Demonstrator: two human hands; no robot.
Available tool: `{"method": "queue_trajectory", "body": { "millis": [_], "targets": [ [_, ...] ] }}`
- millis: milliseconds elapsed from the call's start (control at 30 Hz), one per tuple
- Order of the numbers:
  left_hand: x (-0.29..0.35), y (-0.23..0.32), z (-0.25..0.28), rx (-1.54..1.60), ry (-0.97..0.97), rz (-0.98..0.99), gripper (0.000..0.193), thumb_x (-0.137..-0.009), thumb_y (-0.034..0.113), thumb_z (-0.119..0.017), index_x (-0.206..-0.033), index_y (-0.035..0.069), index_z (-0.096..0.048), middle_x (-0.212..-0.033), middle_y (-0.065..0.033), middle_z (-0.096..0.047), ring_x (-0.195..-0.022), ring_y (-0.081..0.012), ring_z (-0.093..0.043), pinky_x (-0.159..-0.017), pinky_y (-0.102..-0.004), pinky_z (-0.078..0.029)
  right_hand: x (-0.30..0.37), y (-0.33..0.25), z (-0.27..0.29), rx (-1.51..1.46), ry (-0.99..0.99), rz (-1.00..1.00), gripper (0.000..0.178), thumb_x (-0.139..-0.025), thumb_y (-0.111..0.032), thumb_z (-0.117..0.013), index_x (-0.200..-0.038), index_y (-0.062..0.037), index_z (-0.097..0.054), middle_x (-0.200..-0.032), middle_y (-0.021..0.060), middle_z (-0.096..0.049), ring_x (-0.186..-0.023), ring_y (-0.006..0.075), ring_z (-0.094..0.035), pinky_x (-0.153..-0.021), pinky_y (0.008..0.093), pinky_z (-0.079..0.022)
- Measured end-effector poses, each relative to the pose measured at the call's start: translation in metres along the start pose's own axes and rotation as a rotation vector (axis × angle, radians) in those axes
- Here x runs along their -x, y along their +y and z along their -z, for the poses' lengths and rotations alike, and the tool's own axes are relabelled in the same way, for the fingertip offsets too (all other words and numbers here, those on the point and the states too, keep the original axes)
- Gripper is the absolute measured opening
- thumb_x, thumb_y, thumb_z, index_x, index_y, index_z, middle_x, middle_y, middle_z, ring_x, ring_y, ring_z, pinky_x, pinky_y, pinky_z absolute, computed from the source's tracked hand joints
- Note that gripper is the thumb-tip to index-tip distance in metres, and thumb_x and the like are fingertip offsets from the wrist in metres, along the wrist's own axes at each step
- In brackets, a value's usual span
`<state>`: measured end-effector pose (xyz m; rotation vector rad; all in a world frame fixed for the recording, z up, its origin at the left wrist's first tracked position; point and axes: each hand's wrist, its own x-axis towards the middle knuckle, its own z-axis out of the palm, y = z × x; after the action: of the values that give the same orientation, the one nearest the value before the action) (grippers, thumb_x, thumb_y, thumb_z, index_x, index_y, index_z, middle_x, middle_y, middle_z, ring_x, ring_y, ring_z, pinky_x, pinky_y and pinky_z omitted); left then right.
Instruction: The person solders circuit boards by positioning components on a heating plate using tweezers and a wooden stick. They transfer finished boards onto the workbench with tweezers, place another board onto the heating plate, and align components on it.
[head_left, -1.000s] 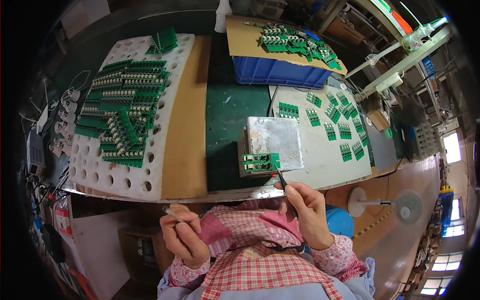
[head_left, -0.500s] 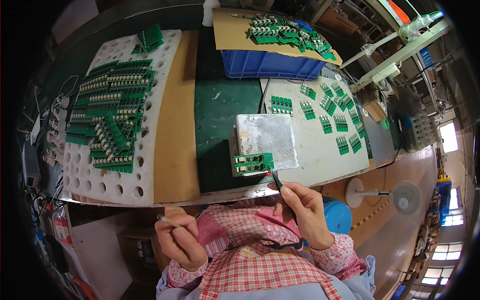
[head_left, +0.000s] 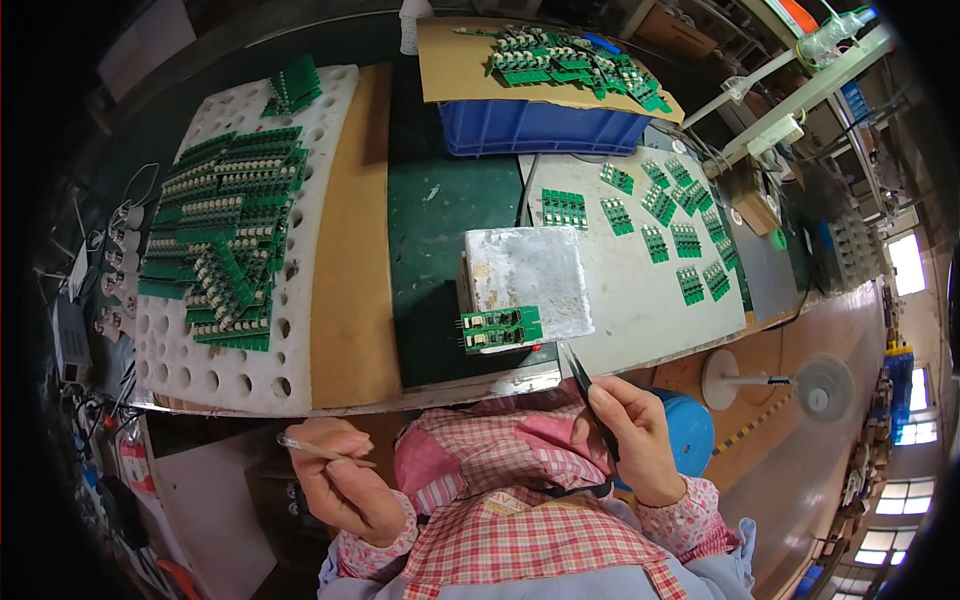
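1. Tweezers in your right hand now sit clear of the board's near right corner, where their tip was half a second ago; your left hand has drifted left with its thin rod.
2. Your right thumb and fingers pinch the tweezers, tip pointing far and slightly left; whether the tip grips anything is too small to tell.
3. Your left fingers curl closed around the rod, at the near left, well apart from the board.
4. The green circuit board lies on the near left part of the metal-topped block, its pins jutting past the left edge; neither hand touches it.
5. You seem to be in a pause between touches on this board, judging by the withdrawn tip.
6. Any further touch calls for bringing the tweezers left to that corner, keeping the board from sliding on the block.
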<state>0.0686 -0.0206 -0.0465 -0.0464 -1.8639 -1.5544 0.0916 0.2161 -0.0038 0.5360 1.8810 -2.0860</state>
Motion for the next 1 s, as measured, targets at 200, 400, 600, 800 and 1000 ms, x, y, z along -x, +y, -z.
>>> {"method": "queue_trajectory", "body": {
  "millis": [200,400,600,800,1000],
  "targets": [
    [-0.039,0.008,0.004,0.166,0.231,0.001,0.031,-0.101,0.024,-0.035,-0.094,-0.004,-0.047,-0.080,-0.0082,-0.037,-0.068,-0.0152,-0.035,-0.060,-0.0289,-0.029,0.013,-0.001,0.010,-0.077,0.037,0.113,0.034,-0.101,-0.014,-0.043,-0.131,0.0010,-0.045,-0.085,0.0120,-0.065,-0.052,0.0069,-0.052,-0.049,0.0181,-0.042],
    [-0.083,0.034,-0.022,0.395,0.328,0.030,0.028,-0.102,0.025,-0.039,-0.102,-0.002,-0.047,-0.083,-0.0058,-0.040,-0.068,-0.0112,-0.034,-0.060,-0.0257,-0.028,0.007,0.006,0.030,-0.247,-0.004,0.334,0.027,-0.100,-0.011,-0.040,-0.123,0.0005,-0.047,-0.095,0.0210,-0.066,-0.043,0.0136,-0.054,-0.042,0.0207,-0.044],
    [-0.104,0.041,-0.036,0.557,0.070,0.013,0.024,-0.102,0.025,-0.040,-0.100,0.002,-0.047,-0.085,-0.0059,-0.049,-0.065,-0.0095,-0.041,-0.058,-0.0220,-0.035,-0.004,0.003,0.042,-0.775,-0.193,0.349,0.034,-0.097,-0.011,-0.038,-0.125,0.0048,-0.046,-0.108,0.0270,-0.064,-0.049,0.0236,-0.061,-0.040,0.0261,-0.048],
    [-0.090,0.033,-0.053,0.367,-0.193,-0.139,0.020,-0.102,0.016,-0.035,-0.107,-0.001,-0.044,-0.090,-0.0156,-0.058,-0.067,-0.0153,-0.056,-0.062,-0.0248,-0.049,-0.007,0.009,0.051,-0.721,-0.124,0.450,0.036,-0.101,-0.016,-0.039,-0.128,0.0074,-0.044,-0.094,0.0200,-0.068,-0.048,0.0175,-0.059,-0.040,0.0244,-0.047],
    [-0.074,0.023,-0.052,0.233,-0.380,-0.266,0.018,-0.099,0.005,-0.039,-0.114,-0.004,-0.039,-0.095,-0.0202,-0.058,-0.072,-0.0180,-0.059,-0.066,-0.0274,-0.053,-0.010,0.015,0.044,-0.399,0.129,0.479,0.032,-0.100,-0.024,-0.049,-0.117,0.0026,-0.055,-0.087,0.0092,-0.063,-0.058,0.0071,-0.053,-0.047,0.0193,-0.043]
  ]
}}
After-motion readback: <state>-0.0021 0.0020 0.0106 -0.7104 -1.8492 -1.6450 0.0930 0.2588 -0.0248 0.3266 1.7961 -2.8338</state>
